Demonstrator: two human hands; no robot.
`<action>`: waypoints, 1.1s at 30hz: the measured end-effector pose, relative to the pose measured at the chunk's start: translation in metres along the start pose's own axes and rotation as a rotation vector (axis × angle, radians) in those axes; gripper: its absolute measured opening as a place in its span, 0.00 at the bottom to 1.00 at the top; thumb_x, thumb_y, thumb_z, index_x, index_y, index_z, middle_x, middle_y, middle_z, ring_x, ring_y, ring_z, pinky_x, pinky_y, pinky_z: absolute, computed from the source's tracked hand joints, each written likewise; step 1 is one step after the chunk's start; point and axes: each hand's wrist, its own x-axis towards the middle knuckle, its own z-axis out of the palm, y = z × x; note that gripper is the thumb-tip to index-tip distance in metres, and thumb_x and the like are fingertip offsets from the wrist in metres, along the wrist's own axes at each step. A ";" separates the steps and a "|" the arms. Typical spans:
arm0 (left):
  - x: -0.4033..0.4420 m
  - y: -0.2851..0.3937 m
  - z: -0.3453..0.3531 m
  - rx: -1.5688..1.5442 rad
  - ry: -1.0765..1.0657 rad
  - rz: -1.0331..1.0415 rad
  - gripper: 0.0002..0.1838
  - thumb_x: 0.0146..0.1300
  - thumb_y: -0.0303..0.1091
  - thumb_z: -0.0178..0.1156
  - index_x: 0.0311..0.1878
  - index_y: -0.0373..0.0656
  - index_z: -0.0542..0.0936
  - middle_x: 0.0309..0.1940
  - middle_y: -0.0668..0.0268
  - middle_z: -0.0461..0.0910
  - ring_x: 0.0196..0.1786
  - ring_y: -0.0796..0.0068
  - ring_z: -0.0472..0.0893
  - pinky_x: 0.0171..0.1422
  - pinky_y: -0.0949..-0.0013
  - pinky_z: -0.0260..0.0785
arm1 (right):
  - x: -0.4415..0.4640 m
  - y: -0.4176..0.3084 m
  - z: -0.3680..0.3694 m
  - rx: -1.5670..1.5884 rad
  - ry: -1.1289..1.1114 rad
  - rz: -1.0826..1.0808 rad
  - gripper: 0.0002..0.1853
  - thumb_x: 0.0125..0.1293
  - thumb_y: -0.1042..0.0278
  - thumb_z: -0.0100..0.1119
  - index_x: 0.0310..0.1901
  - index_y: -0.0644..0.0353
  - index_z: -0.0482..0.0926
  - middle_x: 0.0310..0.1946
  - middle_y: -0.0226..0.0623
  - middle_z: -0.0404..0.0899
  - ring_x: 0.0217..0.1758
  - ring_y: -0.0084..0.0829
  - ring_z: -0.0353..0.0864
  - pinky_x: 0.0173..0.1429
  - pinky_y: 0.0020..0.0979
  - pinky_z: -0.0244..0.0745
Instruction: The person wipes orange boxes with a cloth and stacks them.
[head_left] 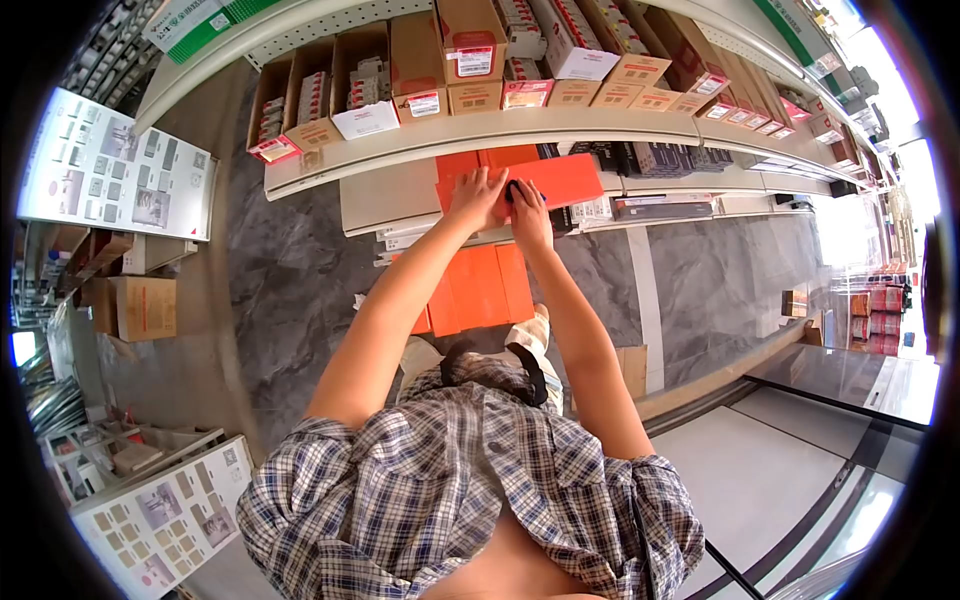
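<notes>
An orange-red box point(572, 181) is in front of me at the lower shelf, tilted slightly up to the right. My left hand point(478, 197) grips its left part, fingers bent over the orange surface. Close beside it, my right hand point(529, 208) is closed around a small dark object point(513, 190), pressed against the box; its kind I cannot make out. Behind my hands, more orange boxes point(508, 156) show on the lower shelf. Below my forearms, by my feet, several orange boxes point(480, 287) stand together on the floor.
Overhanging the lower level is a shelf edge point(480, 133) carrying open cardboard cartons point(415, 75) of small packs. Dark flat boxes point(680, 158) lie on the lower shelf to the right. A brown carton point(146, 308) stands at left, and a glossy panelled counter point(770, 460) at right.
</notes>
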 end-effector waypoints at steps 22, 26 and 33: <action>-0.048 -0.044 0.002 0.006 0.102 0.037 0.43 0.39 0.54 0.67 0.63 0.59 0.65 0.63 0.47 0.55 0.62 0.49 0.61 0.63 0.48 0.54 | 0.045 -0.011 0.016 -0.288 -0.166 -0.220 0.18 0.58 0.72 0.43 0.51 0.61 0.72 0.58 0.35 0.68 0.63 0.38 0.62 0.68 0.33 0.56; -0.048 -0.044 -0.003 0.009 0.015 0.010 0.46 0.39 0.54 0.68 0.65 0.63 0.61 0.64 0.47 0.54 0.63 0.50 0.60 0.64 0.49 0.53 | 0.053 -0.004 0.012 0.035 -0.127 -0.213 0.17 0.61 0.71 0.42 0.50 0.63 0.72 0.56 0.39 0.70 0.61 0.38 0.66 0.67 0.34 0.58; -0.044 -0.042 -0.010 0.096 -0.013 0.014 0.48 0.39 0.56 0.68 0.67 0.67 0.58 0.61 0.50 0.56 0.62 0.53 0.61 0.63 0.52 0.55 | 0.034 0.077 -0.013 -0.321 -0.029 0.188 0.23 0.63 0.74 0.38 0.62 0.64 0.61 0.64 0.41 0.59 0.68 0.39 0.55 0.70 0.33 0.54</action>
